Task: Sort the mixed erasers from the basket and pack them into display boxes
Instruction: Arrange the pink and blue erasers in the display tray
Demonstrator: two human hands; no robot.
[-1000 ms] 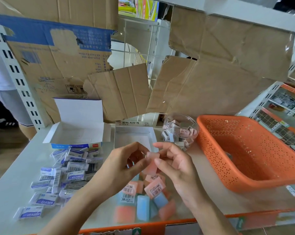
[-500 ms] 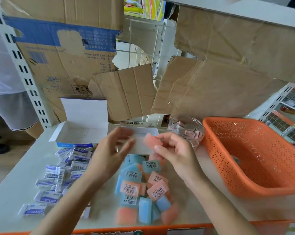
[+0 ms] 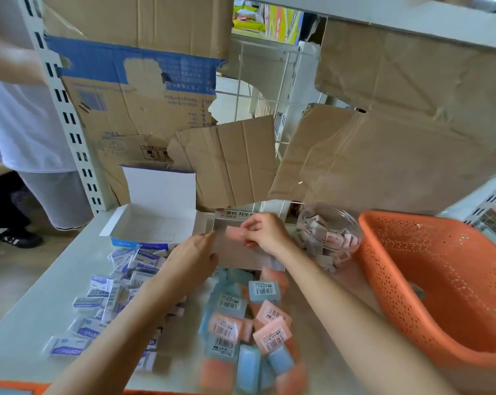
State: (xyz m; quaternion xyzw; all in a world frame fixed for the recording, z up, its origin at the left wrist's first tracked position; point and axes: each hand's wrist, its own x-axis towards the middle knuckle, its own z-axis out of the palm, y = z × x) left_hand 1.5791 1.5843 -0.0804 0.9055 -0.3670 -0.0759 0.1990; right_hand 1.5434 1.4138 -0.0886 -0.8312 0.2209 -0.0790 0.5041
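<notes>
While right hand (image 3: 265,233) is pinching pink eraser (image 3: 234,232) between thumb and fingertips, holding it just above open display box (image 3: 241,253), left hand (image 3: 194,253) is lying with fingers stretched along box's left wall; contact unclear. Pink and blue barcoded erasers (image 3: 249,323) are lying heaped on table (image 3: 27,323) in front of box. White-and-blue sleeved erasers (image 3: 112,295) are lying scattered at left, near second open white box (image 3: 155,223). Clear tub (image 3: 329,223) of small erasers is standing between display box and orange basket (image 3: 440,266).
</notes>
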